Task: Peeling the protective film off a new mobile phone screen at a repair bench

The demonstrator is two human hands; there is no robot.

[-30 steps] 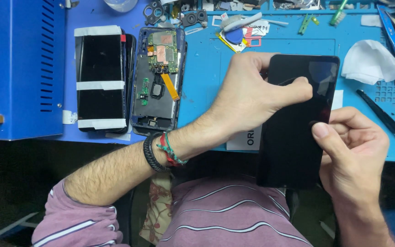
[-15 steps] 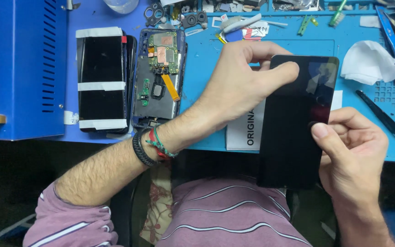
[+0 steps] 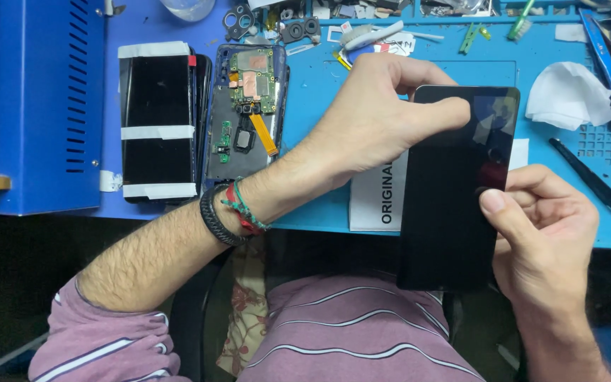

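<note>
Two hands are closed on the screen: right hand pinching its edge, left hand pressing its top; overhanging the mat's near edge, it could be dropped.

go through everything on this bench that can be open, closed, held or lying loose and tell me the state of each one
Black screen panel: dark, held up off the mat in both hands.
Left hand: fingers pressed on the panel's top edge.
Right hand: gripping the panel's right edge, thumb on the glass.
Opened phone: back off, circuit board exposed.
Taped screen: lying flat, white tape strips across it.
Tweezers: lying loose, untouched.
White tissue: crumpled.
</note>
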